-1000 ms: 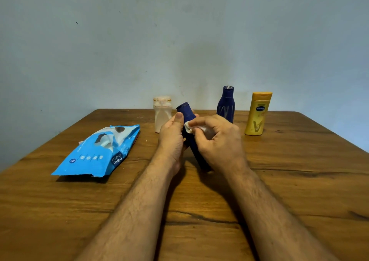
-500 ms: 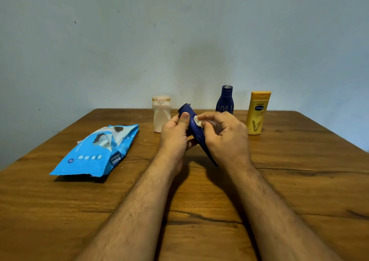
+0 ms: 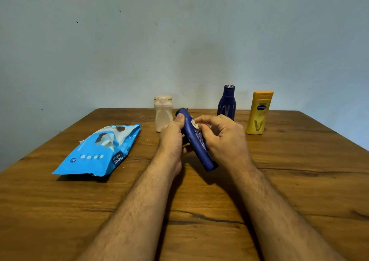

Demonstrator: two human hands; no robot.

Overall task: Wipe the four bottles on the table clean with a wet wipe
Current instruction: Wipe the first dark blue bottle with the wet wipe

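Blue bottle (image 3: 196,141) tilted flatter than before.

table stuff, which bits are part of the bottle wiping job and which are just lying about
Part of the job:
- dark blue bottle, held tilted by the left hand
- wet wipe, pinched in the right hand
- white bottle
- blue bottle
- yellow bottle
- wipes pack

Just lying about:
- nothing else on the table

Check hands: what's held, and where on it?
Left hand grips the tilted dark blue bottle around its upper body, thumb near the cap. Right hand pinches a wet wipe against the bottle's side.
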